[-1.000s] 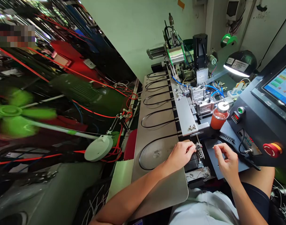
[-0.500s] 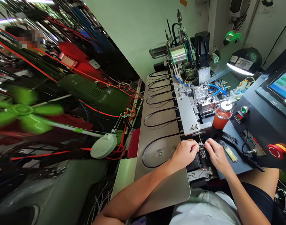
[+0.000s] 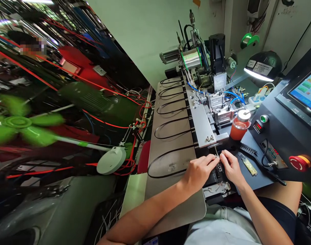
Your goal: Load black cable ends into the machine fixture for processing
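My left hand [image 3: 198,173] reaches over the edge of the metal plate [image 3: 176,211], thumb and fingers closed in a pinch at the small metal fixture [image 3: 219,167]. Close beside it, my right hand [image 3: 231,166] is closed too, its thumb and forefinger pressed together at the same spot. Whatever lies between the fingertips is too small and covered to make out. The nearest black cable loop [image 3: 155,162] lies on the plate left of my left hand. Just beyond the fingertips is the end of a flat metal bar [image 3: 204,127].
Several more black cable loops [image 3: 168,114] lie along the plate. A jar of red liquid [image 3: 239,127], a black brush [image 3: 249,149] and a yellowish strip [image 3: 248,165] are right of my hands. Behind stand a solder spool [image 3: 192,59], a lamp [image 3: 264,66] and a control panel with a red stop button [image 3: 299,163].
My left hand's fingers are straighter and lie more over the fixture. The nearest cable loop reaches further left on the plate. My right hand stays pinched at about the same place.
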`<state>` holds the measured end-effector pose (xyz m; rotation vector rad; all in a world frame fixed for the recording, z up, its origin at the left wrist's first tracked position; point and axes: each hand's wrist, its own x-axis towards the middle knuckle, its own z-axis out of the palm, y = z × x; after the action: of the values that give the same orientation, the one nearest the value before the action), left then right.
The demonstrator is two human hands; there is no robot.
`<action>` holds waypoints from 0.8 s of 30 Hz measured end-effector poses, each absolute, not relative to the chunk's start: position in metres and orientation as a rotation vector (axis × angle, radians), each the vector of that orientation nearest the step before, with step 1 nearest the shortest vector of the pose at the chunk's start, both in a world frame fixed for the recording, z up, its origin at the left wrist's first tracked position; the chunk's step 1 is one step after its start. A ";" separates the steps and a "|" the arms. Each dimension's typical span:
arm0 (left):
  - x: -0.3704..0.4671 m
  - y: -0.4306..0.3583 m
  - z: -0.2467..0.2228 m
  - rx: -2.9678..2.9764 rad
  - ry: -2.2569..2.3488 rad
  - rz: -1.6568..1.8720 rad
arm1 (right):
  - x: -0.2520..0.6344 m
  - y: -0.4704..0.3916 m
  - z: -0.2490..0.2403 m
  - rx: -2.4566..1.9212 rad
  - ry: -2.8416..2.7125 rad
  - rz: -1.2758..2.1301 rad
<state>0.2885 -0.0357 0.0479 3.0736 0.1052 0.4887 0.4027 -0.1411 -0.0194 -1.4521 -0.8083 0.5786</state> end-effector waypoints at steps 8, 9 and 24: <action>0.289 -0.032 0.054 3.142 0.055 0.438 | 0.408 -0.149 -0.017 -1.515 -0.831 0.597; 0.288 -0.032 0.055 3.114 0.121 0.421 | 0.410 -0.152 -0.013 -1.565 -0.877 0.529; 0.287 -0.028 0.070 3.027 0.341 0.034 | 0.406 -0.168 0.000 -1.723 -1.235 0.001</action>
<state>0.2873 -0.0283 0.0704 3.0268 0.3406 0.0345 0.4059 -0.1678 -0.0004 -1.7230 -1.2347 0.0005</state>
